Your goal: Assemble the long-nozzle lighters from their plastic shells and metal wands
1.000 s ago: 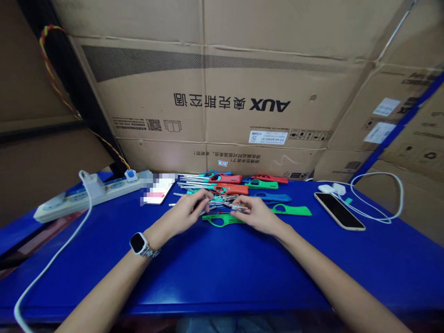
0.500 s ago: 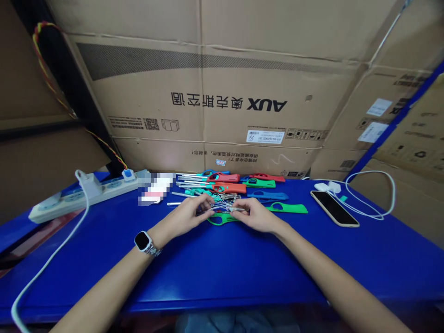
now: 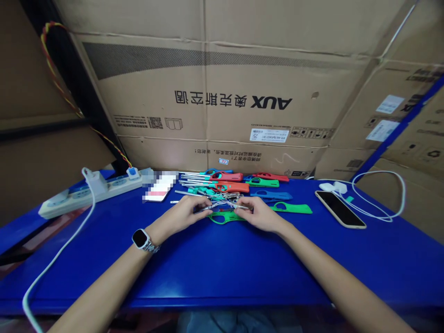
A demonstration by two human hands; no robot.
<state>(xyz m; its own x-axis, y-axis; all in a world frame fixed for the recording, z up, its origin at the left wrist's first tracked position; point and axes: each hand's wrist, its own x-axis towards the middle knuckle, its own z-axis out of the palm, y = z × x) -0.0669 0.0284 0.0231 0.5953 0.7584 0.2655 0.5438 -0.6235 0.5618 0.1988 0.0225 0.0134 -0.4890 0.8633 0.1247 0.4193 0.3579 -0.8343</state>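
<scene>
My left hand is closed in a pinch on a thin metal tube. My right hand pinches a small silvery, partly clear piece, mostly covered by its fingers. Thin pale wires run between the two hands. Just below them lies a green lighter casing half, and a second green casing half lies right of my right hand. Behind my left hand are turquoise parts and metal rods. Long-nosed lighters with orange and red handles lie farther back.
Blue casings and a green handle lie at the back. A phone and white cable are on the right. At left are a power strip and a partly blurred phone-like object. Cardboard walls the blue table.
The view has shifted slightly, so the scene sits a little farther right. My hands stay close together; the metal pieces in both show more, with slightly turned fingers.
</scene>
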